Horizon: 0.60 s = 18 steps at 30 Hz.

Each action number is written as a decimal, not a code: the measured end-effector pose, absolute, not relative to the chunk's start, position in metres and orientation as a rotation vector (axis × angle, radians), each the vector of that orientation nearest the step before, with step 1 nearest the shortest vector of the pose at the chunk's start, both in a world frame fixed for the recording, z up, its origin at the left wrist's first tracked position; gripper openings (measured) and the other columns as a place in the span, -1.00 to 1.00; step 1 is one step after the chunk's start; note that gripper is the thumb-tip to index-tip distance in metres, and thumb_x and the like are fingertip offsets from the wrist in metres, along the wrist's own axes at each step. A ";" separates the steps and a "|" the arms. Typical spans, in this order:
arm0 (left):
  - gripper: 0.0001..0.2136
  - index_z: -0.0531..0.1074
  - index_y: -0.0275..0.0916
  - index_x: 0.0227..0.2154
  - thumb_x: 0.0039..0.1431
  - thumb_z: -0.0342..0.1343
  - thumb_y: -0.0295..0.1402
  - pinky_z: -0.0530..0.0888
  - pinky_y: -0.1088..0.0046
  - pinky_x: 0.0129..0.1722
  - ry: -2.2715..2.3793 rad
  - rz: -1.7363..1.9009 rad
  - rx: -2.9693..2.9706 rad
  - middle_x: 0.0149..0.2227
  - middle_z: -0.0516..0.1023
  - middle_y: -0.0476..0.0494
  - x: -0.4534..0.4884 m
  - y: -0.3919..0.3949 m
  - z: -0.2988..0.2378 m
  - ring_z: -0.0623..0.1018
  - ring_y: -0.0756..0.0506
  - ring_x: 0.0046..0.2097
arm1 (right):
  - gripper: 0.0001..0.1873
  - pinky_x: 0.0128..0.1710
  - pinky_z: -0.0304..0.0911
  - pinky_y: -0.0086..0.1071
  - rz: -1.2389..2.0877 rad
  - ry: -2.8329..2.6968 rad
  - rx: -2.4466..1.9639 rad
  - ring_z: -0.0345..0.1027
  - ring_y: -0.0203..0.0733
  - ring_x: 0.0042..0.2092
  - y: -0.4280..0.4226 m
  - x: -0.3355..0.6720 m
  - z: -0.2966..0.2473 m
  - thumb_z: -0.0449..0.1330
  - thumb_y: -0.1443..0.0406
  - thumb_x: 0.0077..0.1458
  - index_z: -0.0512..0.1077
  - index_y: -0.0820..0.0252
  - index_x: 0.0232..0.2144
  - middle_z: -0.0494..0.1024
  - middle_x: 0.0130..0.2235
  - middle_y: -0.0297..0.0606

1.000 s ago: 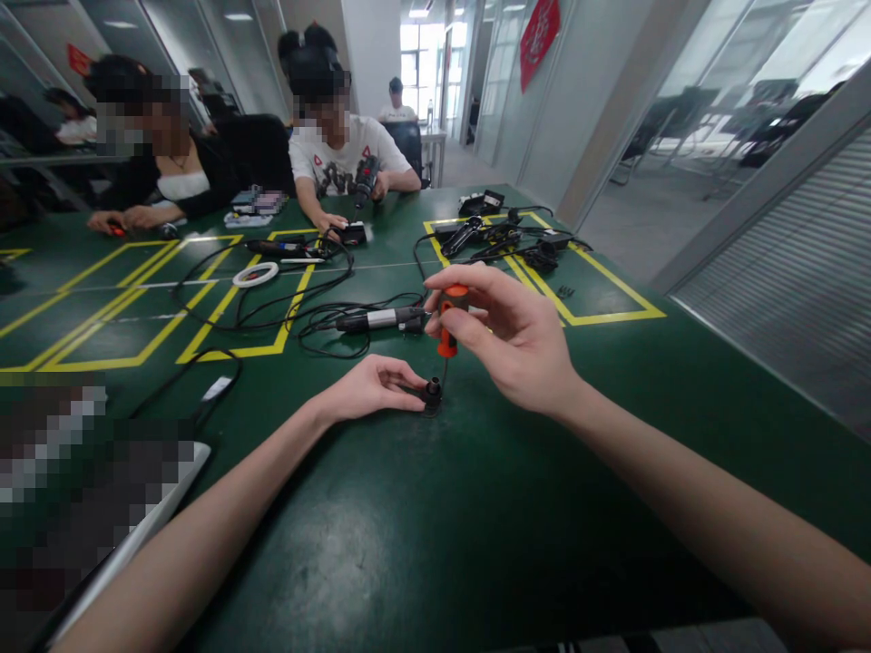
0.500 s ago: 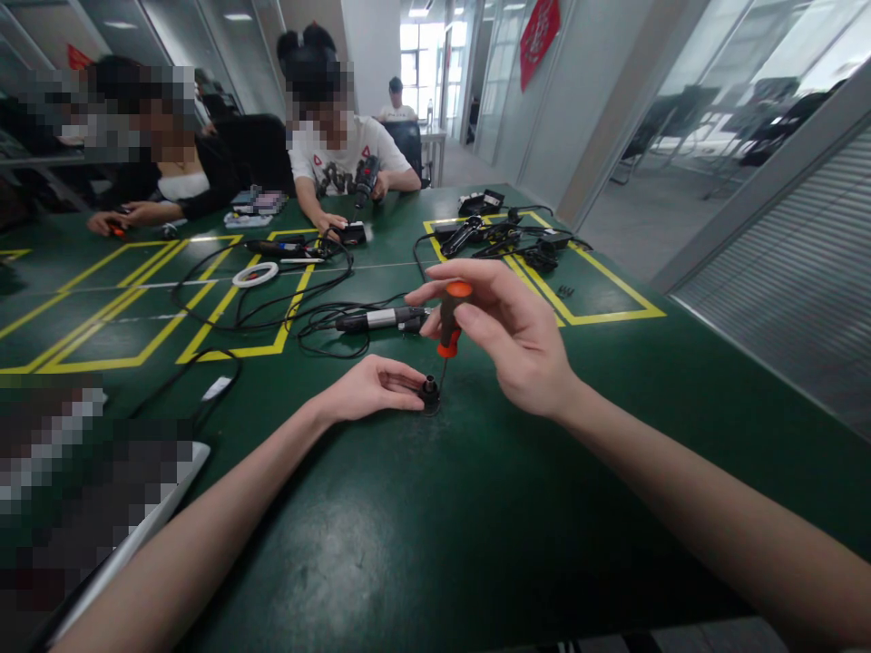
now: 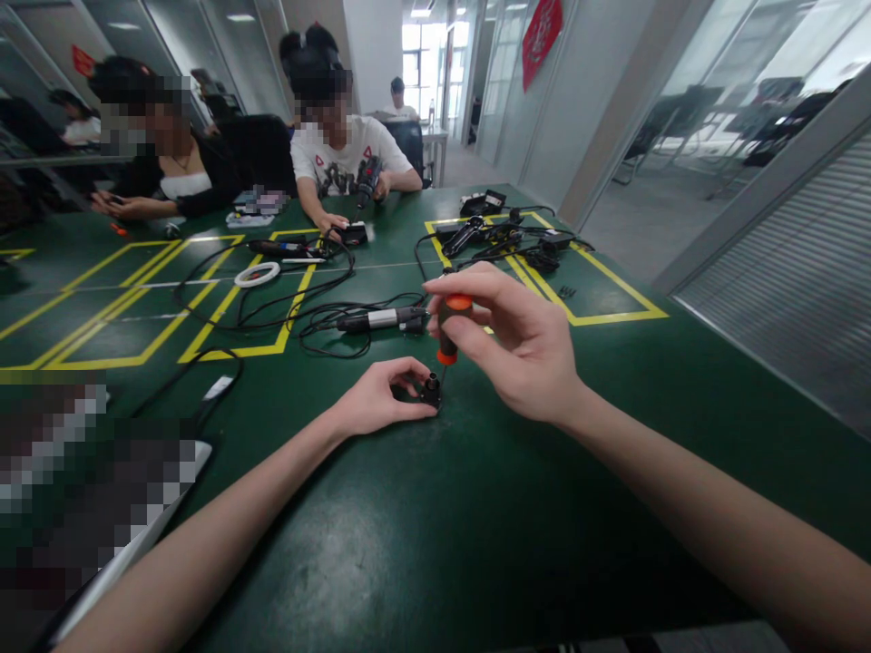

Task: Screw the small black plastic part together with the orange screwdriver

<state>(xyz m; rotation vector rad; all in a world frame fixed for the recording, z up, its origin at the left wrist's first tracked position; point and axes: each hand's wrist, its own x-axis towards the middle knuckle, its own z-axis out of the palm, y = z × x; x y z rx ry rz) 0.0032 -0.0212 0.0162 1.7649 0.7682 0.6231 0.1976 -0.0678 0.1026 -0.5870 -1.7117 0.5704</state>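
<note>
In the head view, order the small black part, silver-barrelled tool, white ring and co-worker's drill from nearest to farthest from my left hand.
1. Small black part: touching the left hand, at its fingertips.
2. Silver-barrelled tool: just behind the hand, centre.
3. White ring: farther back, to the left.
4. Drill: far back, plainly farthest.

- The scene is seen from the head, forward and down along the table (image 3: 476,544).
- The near part is shown close, the far end well off.
</note>
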 end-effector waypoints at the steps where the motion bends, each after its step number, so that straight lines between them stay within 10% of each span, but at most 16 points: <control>1: -0.71 0.56 -0.29 -0.21 -0.02 0.41 -0.36 0.50 0.41 -0.13 0.761 0.613 1.795 -0.21 0.64 -0.11 0.004 -0.022 0.017 0.56 -0.05 -0.23 | -0.75 -0.19 0.50 -0.27 0.597 -1.707 -0.575 0.51 -0.16 -0.12 -0.068 0.197 0.102 0.17 0.34 0.33 0.54 0.09 0.00 0.57 -0.10 -0.22; 18: -0.76 0.52 -0.29 -0.22 0.06 0.35 -0.34 0.46 0.43 -0.19 0.762 0.585 1.889 -0.26 0.58 -0.03 0.009 -0.026 0.020 0.49 -0.02 -0.28 | -0.79 -0.15 0.51 -0.31 0.667 -1.656 -0.516 0.55 -0.23 -0.16 -0.069 0.195 0.103 0.13 0.37 0.36 0.52 0.15 -0.03 0.62 -0.11 -0.24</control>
